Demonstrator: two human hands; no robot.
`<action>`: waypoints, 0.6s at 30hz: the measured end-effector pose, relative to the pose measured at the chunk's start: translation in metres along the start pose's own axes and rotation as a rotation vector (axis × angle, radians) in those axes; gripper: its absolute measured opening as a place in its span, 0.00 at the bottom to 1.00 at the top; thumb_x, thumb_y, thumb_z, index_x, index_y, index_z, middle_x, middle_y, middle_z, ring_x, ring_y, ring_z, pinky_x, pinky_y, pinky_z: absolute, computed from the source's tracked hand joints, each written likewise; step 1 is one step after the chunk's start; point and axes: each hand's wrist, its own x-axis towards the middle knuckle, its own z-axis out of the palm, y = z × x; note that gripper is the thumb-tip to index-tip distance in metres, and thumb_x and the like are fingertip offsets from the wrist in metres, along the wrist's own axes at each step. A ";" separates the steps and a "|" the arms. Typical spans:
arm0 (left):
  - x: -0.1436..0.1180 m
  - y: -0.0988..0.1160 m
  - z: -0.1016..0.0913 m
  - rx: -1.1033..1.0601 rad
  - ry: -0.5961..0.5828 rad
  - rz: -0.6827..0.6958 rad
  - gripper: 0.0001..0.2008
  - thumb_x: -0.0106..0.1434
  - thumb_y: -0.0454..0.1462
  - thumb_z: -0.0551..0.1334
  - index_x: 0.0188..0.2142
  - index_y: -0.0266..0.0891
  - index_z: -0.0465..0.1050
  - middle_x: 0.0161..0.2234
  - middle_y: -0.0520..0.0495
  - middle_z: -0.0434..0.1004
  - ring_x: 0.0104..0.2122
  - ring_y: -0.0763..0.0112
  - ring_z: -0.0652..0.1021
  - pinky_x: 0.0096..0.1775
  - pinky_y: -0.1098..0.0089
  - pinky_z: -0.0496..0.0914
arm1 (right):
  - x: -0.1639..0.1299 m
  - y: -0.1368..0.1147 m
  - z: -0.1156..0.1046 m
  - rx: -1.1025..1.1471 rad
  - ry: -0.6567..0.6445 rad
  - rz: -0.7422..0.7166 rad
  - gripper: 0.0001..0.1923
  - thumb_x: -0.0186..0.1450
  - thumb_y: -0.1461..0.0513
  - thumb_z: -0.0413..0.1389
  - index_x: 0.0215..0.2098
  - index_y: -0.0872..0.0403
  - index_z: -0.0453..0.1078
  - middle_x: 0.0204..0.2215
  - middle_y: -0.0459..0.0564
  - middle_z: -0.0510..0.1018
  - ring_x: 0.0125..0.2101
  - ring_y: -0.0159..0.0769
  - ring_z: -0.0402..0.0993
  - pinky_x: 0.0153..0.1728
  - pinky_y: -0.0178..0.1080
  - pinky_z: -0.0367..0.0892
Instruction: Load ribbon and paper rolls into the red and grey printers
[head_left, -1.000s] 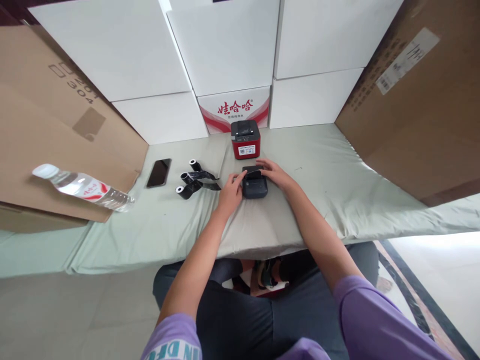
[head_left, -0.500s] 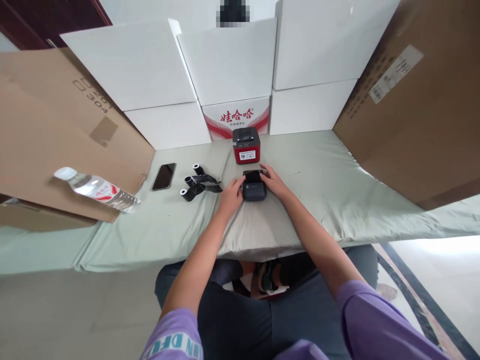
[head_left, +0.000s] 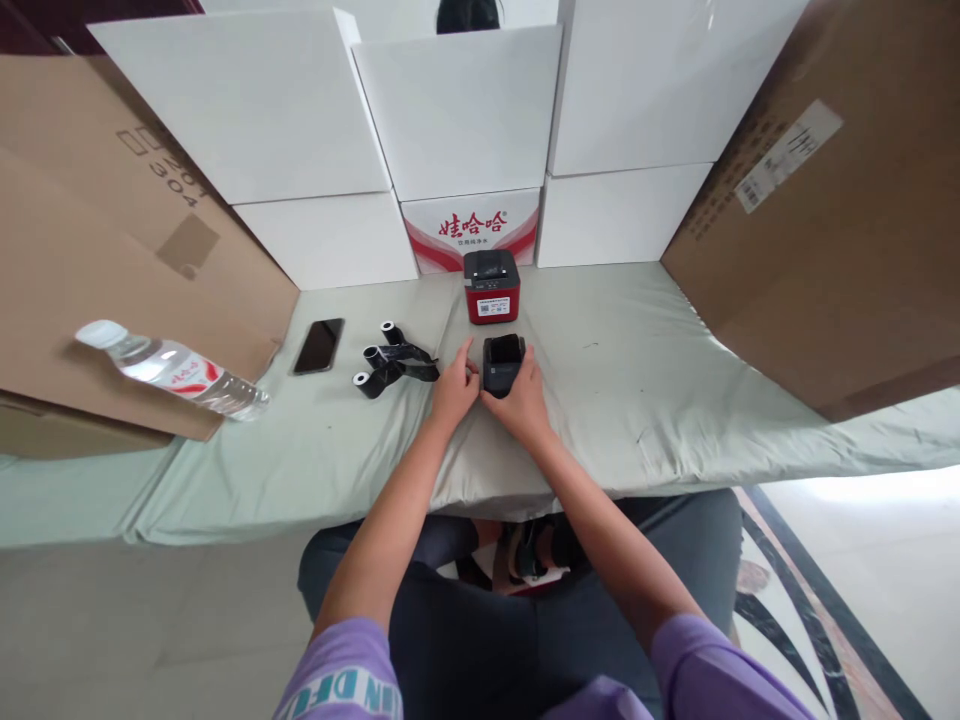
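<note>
A small black label printer (head_left: 502,362) sits on the pale green cloth, its lid standing up so the top looks open. My left hand (head_left: 454,390) grips its left side and my right hand (head_left: 523,400) holds its front right corner. Just behind it stands a red and black printer (head_left: 491,285). To the left lie black ribbon rolls (head_left: 390,365) with loose black film trailing between them.
A black phone (head_left: 319,345) lies left of the rolls. A water bottle (head_left: 172,368) rests on its side on a flattened cardboard box (head_left: 97,290). White boxes (head_left: 457,110) wall the back, a large cardboard box (head_left: 832,220) the right. The table edge (head_left: 525,495) is near my knees.
My right hand has come from the printer's far side round to its near right corner. The small printer has shifted slightly and its lid now stands upright. My left hand stays at its left.
</note>
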 end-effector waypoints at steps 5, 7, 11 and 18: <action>-0.001 0.002 -0.002 -0.007 -0.008 -0.005 0.38 0.65 0.30 0.58 0.74 0.41 0.56 0.44 0.45 0.82 0.36 0.67 0.78 0.42 0.67 0.70 | 0.002 -0.011 0.004 -0.195 0.092 0.026 0.56 0.58 0.51 0.66 0.74 0.66 0.46 0.56 0.73 0.73 0.56 0.63 0.71 0.59 0.62 0.67; -0.002 0.002 -0.002 0.006 -0.017 -0.007 0.39 0.65 0.30 0.58 0.75 0.43 0.55 0.44 0.46 0.81 0.36 0.68 0.78 0.42 0.67 0.69 | 0.014 -0.004 -0.006 -0.208 0.098 0.044 0.57 0.55 0.53 0.66 0.74 0.65 0.46 0.56 0.72 0.74 0.55 0.62 0.71 0.59 0.60 0.67; -0.001 0.002 0.001 0.015 -0.035 -0.019 0.39 0.65 0.30 0.58 0.75 0.45 0.54 0.43 0.48 0.81 0.35 0.69 0.77 0.40 0.68 0.68 | 0.065 0.020 -0.035 -0.257 0.147 0.185 0.60 0.52 0.52 0.67 0.75 0.57 0.45 0.63 0.68 0.69 0.61 0.64 0.64 0.61 0.63 0.62; 0.000 0.007 0.001 0.036 -0.064 -0.002 0.38 0.66 0.31 0.56 0.75 0.44 0.56 0.44 0.47 0.81 0.33 0.68 0.76 0.40 0.68 0.67 | 0.166 0.071 -0.062 -0.267 0.183 0.305 0.58 0.47 0.54 0.69 0.71 0.61 0.54 0.65 0.69 0.67 0.63 0.65 0.59 0.65 0.62 0.56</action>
